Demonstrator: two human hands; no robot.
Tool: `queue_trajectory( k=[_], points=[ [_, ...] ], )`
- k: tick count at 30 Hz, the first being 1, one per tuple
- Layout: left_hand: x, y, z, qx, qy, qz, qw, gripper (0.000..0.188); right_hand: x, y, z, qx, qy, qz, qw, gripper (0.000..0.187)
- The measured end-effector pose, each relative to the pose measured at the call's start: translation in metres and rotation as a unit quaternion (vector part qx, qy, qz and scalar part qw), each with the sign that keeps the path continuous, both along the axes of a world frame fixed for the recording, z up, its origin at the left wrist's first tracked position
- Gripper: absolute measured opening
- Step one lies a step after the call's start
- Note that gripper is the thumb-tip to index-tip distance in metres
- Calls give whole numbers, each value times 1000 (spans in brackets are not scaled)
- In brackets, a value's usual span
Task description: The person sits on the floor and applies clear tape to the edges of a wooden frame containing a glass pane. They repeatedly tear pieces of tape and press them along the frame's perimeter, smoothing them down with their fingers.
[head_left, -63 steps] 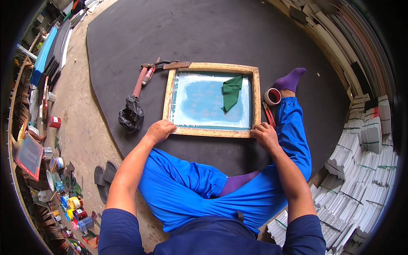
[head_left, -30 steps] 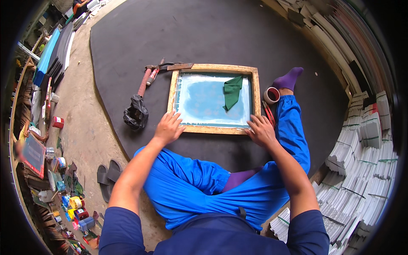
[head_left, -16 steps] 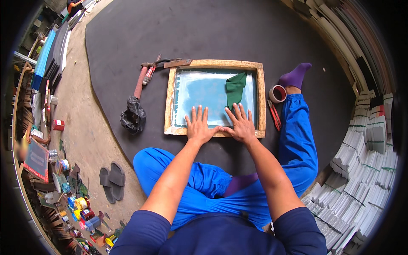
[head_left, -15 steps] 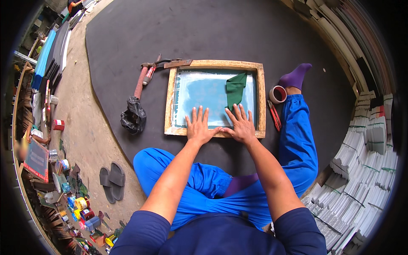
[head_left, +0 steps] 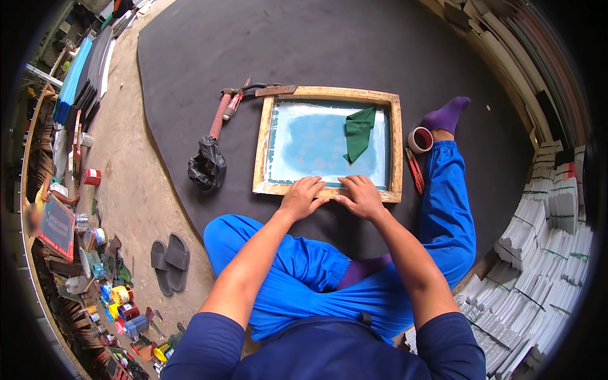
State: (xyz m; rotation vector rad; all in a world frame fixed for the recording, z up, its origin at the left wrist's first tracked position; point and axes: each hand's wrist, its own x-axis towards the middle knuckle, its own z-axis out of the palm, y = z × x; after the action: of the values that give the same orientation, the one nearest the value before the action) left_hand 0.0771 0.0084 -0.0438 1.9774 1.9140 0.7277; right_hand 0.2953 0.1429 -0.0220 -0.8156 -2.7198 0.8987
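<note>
A wooden screen-printing frame (head_left: pixel 396 149) lies in front of me, its blue-and-white mesh (head_left: pixel 310 139) stretched inside. Over the frame's near rail curl the fingers of my left hand (head_left: pixel 303 197), left of the rail's middle, the thumb on the near side. My right hand (head_left: pixel 361 196) grips the same rail a short way to the right, its thumb pointing at the left one. A folded dark green cloth (head_left: pixel 360 134) rests on the right part of the mesh, beyond my right hand and apart from it.
Left of the frame are a red-handled tool (head_left: pixel 220 117), a screwdriver (head_left: pixel 235 104) and a black plastic bag (head_left: pixel 207 168). A flat brown blade (head_left: pixel 277 90) touches the far left corner. By my right leg are a tape roll (head_left: pixel 420 139) and red cutter (head_left: pixel 415 171). Sandals (head_left: pixel 170 263) sit left.
Both hands have drawn back from lying flat over the mesh, and their fingers now bend over the near rail. The cloth has stayed on the mesh.
</note>
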Motion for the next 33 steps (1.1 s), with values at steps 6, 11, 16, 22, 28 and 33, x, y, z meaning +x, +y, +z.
queue_trajectory(
  k=[6, 11, 16, 22, 28, 33],
  points=[
    [-2, 7, -11, -11, -66, 35, 997, 27, -4, -5, -18, -63, 37, -62, 995, 23],
    [-11, 4, -11, -3, -53, 28, 998, 28, 28, 23, -19, -69, -25, -63, 995, 22],
    [-21, -3, -3, -34, -18, 41, 998, 32, 52, 27, -6, -44, -62, -60, 995, 23],
    [-27, -10, 3, -13, 12, 47, 999, 30, 55, 7, 6, 89, -13, -68, 994, 29],
    [-26, -18, -4, 30, 0, 40, 999, 30, 42, -29, 8, 237, 5, 63, 970, 49],
    [-25, -19, -1, 37, -6, 42, 998, 31, 48, -29, 5, 248, -25, 75, 966, 51]
  ],
)
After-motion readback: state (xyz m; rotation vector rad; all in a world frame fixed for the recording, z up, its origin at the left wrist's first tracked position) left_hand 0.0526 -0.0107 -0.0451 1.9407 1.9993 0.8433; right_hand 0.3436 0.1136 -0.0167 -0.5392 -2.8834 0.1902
